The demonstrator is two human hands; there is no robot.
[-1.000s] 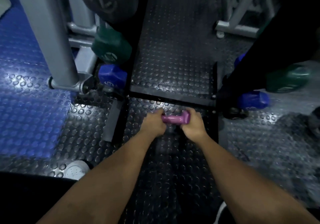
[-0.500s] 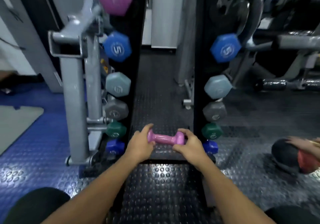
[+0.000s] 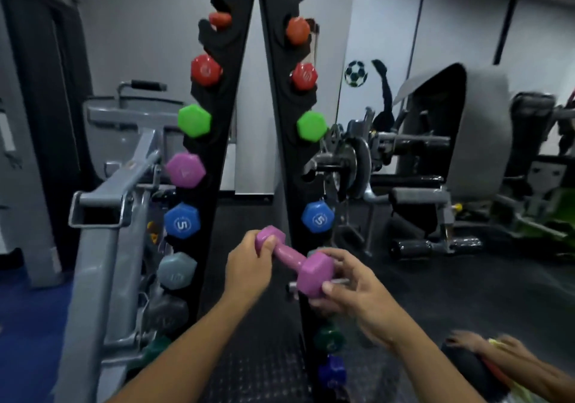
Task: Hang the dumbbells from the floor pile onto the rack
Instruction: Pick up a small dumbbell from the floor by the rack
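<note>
Pink dumbbell (image 3: 295, 264) held tilted in front of rack (image 3: 217, 159), between its two uprights. Left hand (image 3: 247, 267) fingers curled round upper head; right hand (image 3: 351, 287) pinches lower head with thumb and fingertips

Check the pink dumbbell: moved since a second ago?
Yes. The pink dumbbell has risen from floor level to just below the rack's blue 5 dumbbell, now tilted, held by both hands.

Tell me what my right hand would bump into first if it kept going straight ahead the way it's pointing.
Probably the rack's right upright. The right hand, gripping one end of the pink dumbbell, points up and left toward it, below the blue dumbbell. Depth is unclear, so the dumbbell's head may touch first.
</note>
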